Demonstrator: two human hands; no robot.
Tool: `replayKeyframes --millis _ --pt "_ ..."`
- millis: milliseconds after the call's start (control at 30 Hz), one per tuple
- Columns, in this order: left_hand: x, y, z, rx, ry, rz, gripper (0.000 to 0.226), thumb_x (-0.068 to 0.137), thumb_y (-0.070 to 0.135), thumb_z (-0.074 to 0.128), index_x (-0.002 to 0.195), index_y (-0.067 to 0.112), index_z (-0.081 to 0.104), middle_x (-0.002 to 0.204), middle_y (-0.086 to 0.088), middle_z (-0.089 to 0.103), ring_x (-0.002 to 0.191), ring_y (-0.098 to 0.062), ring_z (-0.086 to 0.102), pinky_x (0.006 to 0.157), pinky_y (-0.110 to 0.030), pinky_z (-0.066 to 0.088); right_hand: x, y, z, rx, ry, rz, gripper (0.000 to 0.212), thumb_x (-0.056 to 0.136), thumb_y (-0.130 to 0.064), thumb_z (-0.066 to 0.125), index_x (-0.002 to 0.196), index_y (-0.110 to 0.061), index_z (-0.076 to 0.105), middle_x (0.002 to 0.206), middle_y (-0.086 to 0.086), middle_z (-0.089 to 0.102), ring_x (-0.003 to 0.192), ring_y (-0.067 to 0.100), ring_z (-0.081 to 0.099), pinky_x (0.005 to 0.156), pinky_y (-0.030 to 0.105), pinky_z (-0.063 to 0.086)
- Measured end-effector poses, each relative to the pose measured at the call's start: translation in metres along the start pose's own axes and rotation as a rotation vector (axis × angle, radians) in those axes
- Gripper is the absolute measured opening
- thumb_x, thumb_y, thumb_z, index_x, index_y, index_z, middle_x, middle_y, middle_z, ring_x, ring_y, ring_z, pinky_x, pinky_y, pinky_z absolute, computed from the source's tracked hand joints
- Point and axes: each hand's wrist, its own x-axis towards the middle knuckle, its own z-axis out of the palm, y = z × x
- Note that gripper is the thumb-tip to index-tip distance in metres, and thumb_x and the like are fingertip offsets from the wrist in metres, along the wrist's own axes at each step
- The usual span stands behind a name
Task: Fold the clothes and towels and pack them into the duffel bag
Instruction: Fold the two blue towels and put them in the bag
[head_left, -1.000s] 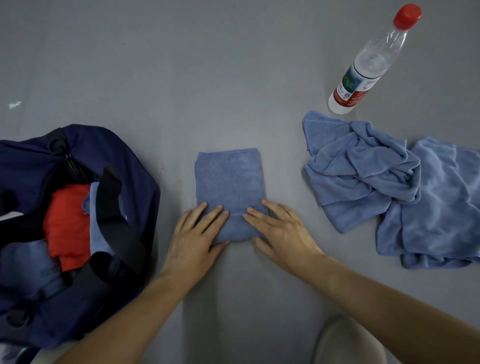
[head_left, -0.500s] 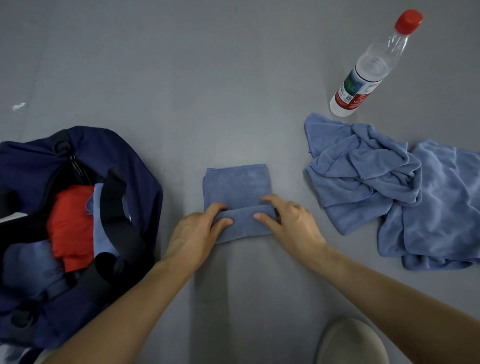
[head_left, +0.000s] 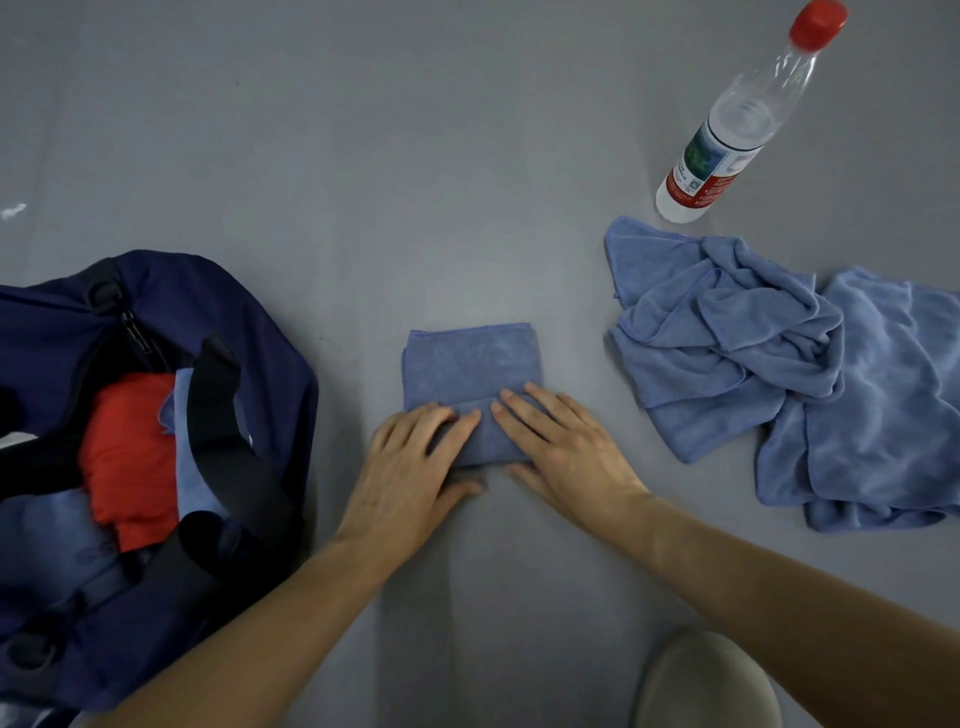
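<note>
Press the near flap of the small blue towel (head_left: 467, 364) flat with the left hand (head_left: 410, 462) and the right hand (head_left: 561, 447), both spread palm-down with straight fingers almost meeting at the tips, gripping nothing. Find that towel in the middle of the grey floor (head_left: 363, 156), between the open duffel bag (head_left: 280, 353) at the left edge and the heap of unfolded towels (head_left: 753, 364) toward the right edge. Probably best to sweep outward from the centre toward both side edges, chasing out trapped air and sharpening the crease. Check the flap's corners against the layer beneath before lifting. Then, most likely, slide fingers underneath and carry flat, to avoid springing open on the way into the bag, next to the red garment (head_left: 130, 457) already inside. Steer clear of the water bottle (head_left: 727, 135) at the far right corner.
</note>
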Motion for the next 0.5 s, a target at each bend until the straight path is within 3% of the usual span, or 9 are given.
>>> replayKeyframes --millis 133,233,333,400,500 --pt "0.013 -0.003 -0.005 -0.081 0.008 -0.045 0.058 0.083 0.020 0.075 0.137 0.016 0.054 0.122 -0.005 0.060 0.102 -0.028 0.062 0.091 -0.044 0.050 0.011 0.003 -0.007 0.098 0.028 0.039 0.054 0.085 -0.035 0.055 0.135 -0.014 0.062 0.137 0.003 0.063 0.130 0.027 0.056 0.105 0.046 0.049" --pt "0.024 -0.003 -0.021 -0.173 -0.034 -0.080 0.044 0.090 0.032 0.058 0.133 0.023 0.053 0.114 -0.001 0.066 0.093 -0.027 0.065 0.080 -0.039 0.054 0.017 0.000 -0.018 0.281 0.042 0.145 0.047 0.077 -0.031 0.067 0.121 -0.015 0.071 0.121 0.003 0.072 0.120 0.026 0.063 0.102 0.038 0.050" --pt "0.027 -0.005 -0.031 -0.298 -0.241 -0.184 0.030 0.097 0.040 0.051 0.126 0.036 0.048 0.107 0.002 0.069 0.091 -0.025 0.066 0.075 -0.037 0.052 0.022 0.001 -0.037 0.395 -0.131 0.256 0.032 0.081 -0.046 0.058 0.104 -0.026 0.070 0.098 0.000 0.073 0.098 0.024 0.066 0.087 0.037 0.053" --pt "0.026 -0.007 -0.030 -0.366 -0.366 -0.276 0.022 0.098 0.043 0.050 0.118 0.038 0.042 0.101 0.000 0.069 0.089 -0.028 0.066 0.075 -0.039 0.052 0.022 0.003 -0.044 0.383 -0.235 0.315 0.034 0.088 -0.055 0.058 0.107 -0.028 0.066 0.097 0.000 0.071 0.093 0.023 0.065 0.082 0.036 0.050" --pt "0.025 -0.005 -0.026 -0.453 -0.376 -0.419 0.016 0.099 0.049 0.046 0.106 0.036 0.039 0.095 -0.004 0.068 0.086 -0.030 0.065 0.075 -0.042 0.053 0.022 0.000 -0.043 0.388 -0.222 0.402 0.040 0.092 -0.058 0.057 0.115 -0.025 0.060 0.100 0.004 0.073 0.095 0.027 0.065 0.079 0.033 0.046"
